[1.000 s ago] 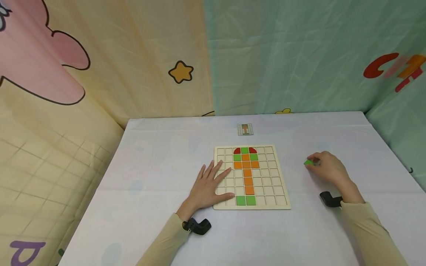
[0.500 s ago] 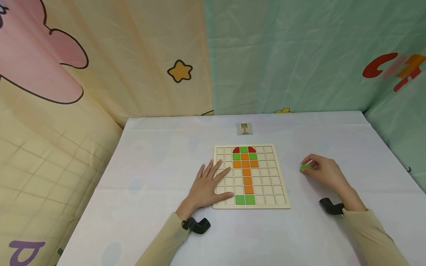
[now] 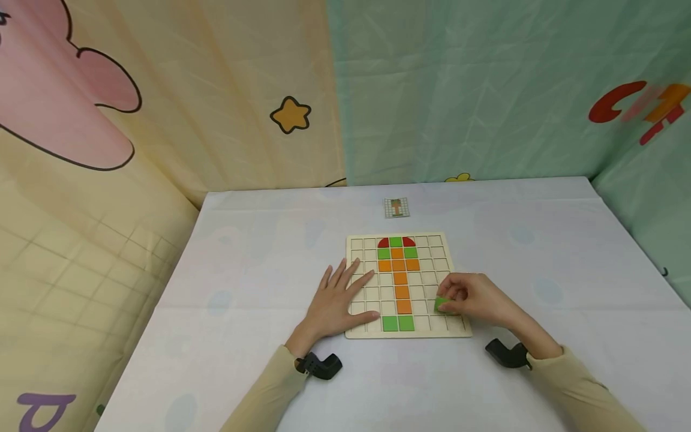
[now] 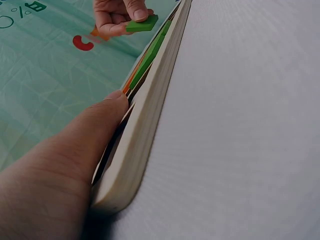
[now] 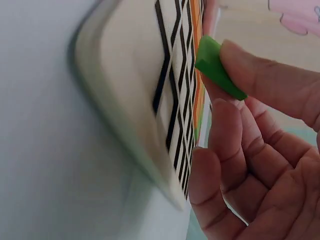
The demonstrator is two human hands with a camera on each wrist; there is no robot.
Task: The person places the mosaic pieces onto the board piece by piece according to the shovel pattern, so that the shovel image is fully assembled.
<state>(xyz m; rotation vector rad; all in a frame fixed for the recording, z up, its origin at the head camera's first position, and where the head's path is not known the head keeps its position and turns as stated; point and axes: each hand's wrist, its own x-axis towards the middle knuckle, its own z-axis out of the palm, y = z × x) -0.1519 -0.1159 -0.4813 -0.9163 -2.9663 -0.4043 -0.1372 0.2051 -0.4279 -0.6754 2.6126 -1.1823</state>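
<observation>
A square wooden grid board (image 3: pixel 432 261) lies on the table, bearing a mushroom-like pattern of orange, green and red tiles. My left hand (image 3: pixel 335 305) rests with spread fingers on the board's left side; in the left wrist view its thumb (image 4: pixel 95 120) lies along the board's near edge. Over the lower right of the board, my right hand (image 3: pixel 475 299) pinches a green square tile (image 3: pixel 441 304) between thumb and finger. The right wrist view shows that tile (image 5: pixel 215 65) held above the grid, its other fingers loosely curled. Two green tiles (image 3: pixel 398 324) sit in the bottom row.
A small picture card (image 3: pixel 396 207) with a gridded pattern lies behind the board. White cloth covers the table (image 3: pixel 259 258). Printed curtains (image 3: pixel 216 90) hang at the back and sides. A black wrist camera (image 3: pixel 507 354) sits on the right wrist.
My right hand has moved left and nearer, carrying the green tile from the table at the right to over the board. The left hand has stayed in place.
</observation>
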